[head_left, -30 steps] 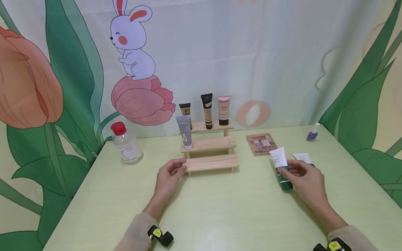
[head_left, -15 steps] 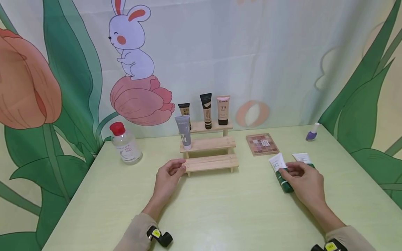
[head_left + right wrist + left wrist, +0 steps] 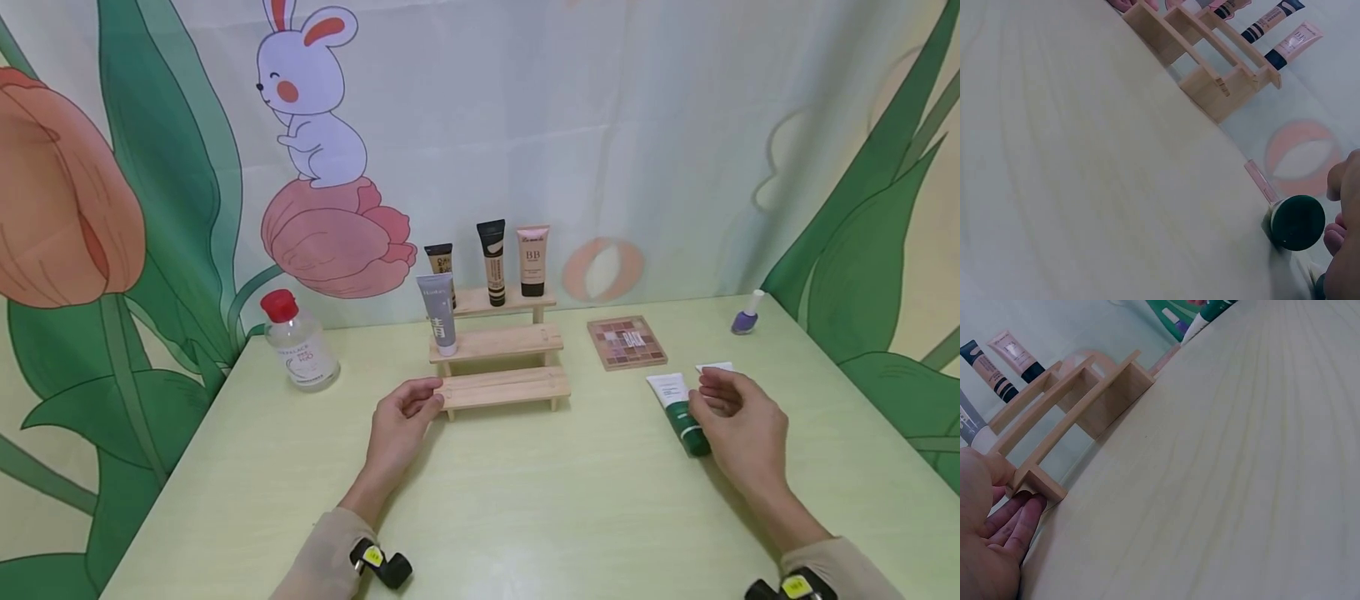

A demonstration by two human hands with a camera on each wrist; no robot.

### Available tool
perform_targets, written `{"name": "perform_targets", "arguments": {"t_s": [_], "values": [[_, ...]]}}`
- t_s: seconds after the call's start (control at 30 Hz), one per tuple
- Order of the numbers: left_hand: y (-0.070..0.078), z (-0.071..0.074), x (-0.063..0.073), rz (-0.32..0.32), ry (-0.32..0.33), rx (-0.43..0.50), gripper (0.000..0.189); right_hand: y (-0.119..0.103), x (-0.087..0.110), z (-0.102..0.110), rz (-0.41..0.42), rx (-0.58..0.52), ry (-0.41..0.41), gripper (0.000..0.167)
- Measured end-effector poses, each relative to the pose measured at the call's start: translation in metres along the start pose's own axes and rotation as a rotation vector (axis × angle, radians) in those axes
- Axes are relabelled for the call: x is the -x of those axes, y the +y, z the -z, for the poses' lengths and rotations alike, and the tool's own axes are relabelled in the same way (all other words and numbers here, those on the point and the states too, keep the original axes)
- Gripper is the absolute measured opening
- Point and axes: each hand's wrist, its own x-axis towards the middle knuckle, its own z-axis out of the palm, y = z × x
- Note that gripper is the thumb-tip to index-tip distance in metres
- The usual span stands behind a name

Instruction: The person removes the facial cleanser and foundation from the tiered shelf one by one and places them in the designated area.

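Observation:
At the left end of the lowest step of a three-tier wooden display stand (image 3: pixel 506 390), my left hand (image 3: pixel 401 421) pinches the wood. The left wrist view shows its thumb above and fingers under the step (image 3: pixel 1082 419). On the table to the right lies a white-and-green squeeze tube (image 3: pixel 681 417). My right hand (image 3: pixel 750 433) hovers just right of it, fingers loosely bent, holding nothing. In the right wrist view a small gap separates the tube's green cap (image 3: pixel 1297 223) from the fingers. A second white-topped tube (image 3: pixel 716 367) is mostly hidden behind this hand.
A grey-blue tube (image 3: pixel 438 312) stands on the middle step. The top step bears a black-and-gold tube (image 3: pixel 441 257), a black-and-beige tube (image 3: pixel 494 265) and a BB cream tube (image 3: pixel 533 262). Around them are a red-capped bottle (image 3: pixel 303 346), an eyeshadow palette (image 3: pixel 627 342) and purple nail polish (image 3: pixel 745 317).
My right hand has lowered the white-and-green tube flat onto the table, let go of it and moved slightly right. The left hand keeps its hold on the stand.

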Motion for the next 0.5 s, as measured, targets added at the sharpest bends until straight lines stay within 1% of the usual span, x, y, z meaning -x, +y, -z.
{"name": "perform_targets", "arguments": {"t_s": [0.27,0.37,0.5], "values": [[0.001,0.000,0.001,0.006,-0.001,-0.008,0.024,-0.009,-0.002,0.004,-0.004,-0.100,0.002,0.054],[0.001,0.001,0.001,0.005,-0.001,-0.002,0.024,-0.016,-0.005,0.001,0.029,-0.136,0.005,0.054],[0.001,0.000,0.001,-0.002,-0.003,0.004,0.023,-0.031,-0.007,-0.006,0.098,-0.186,0.024,0.050]]}}
